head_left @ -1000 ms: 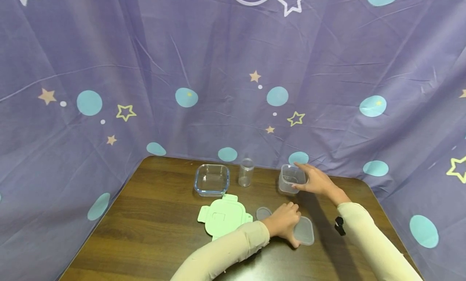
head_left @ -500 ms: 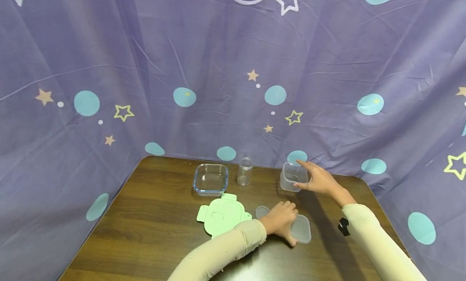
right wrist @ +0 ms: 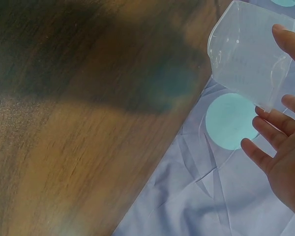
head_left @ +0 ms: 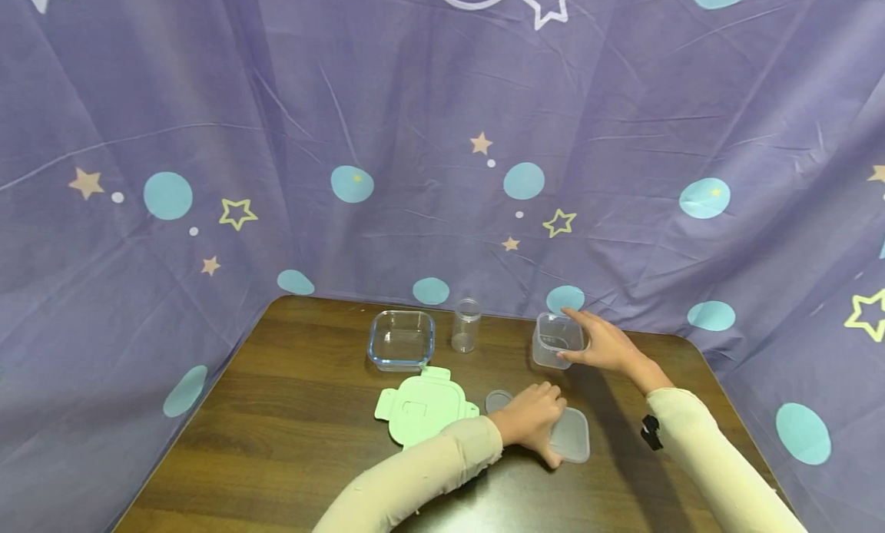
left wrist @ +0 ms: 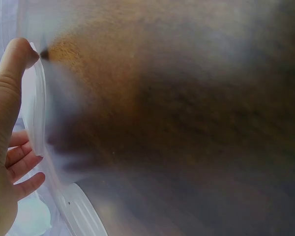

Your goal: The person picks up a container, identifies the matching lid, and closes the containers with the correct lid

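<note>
My left hand (head_left: pixel 532 419) lies over a square translucent lid (head_left: pixel 572 435) close over the table, its thumb at the near edge. In the left wrist view, the thumb and fingers span this lid (left wrist: pixel 38 108) from opposite edges. At the back right, my right hand (head_left: pixel 603 345) holds a square clear plastic container (head_left: pixel 553 351) by its right side, open top facing up. The right wrist view has the container (right wrist: pixel 250 54) between the thumb and the fingers, with the other fingers spread apart. A small round clear lid (head_left: pixel 498 402) lies just left of my left hand.
A square glass dish (head_left: pixel 402 362) with a bluish rim stands at the back, beside an upright clear jar (head_left: pixel 466 333). The light green clip lid (head_left: pixel 427 410) lies in front, partly under my left sleeve. A purple curtain (head_left: pixel 415 233) hangs behind the wooden table (head_left: pixel 276 433).
The container has shifted very slightly to the right with my right hand. My left hand and the square lid have hardly moved.
</note>
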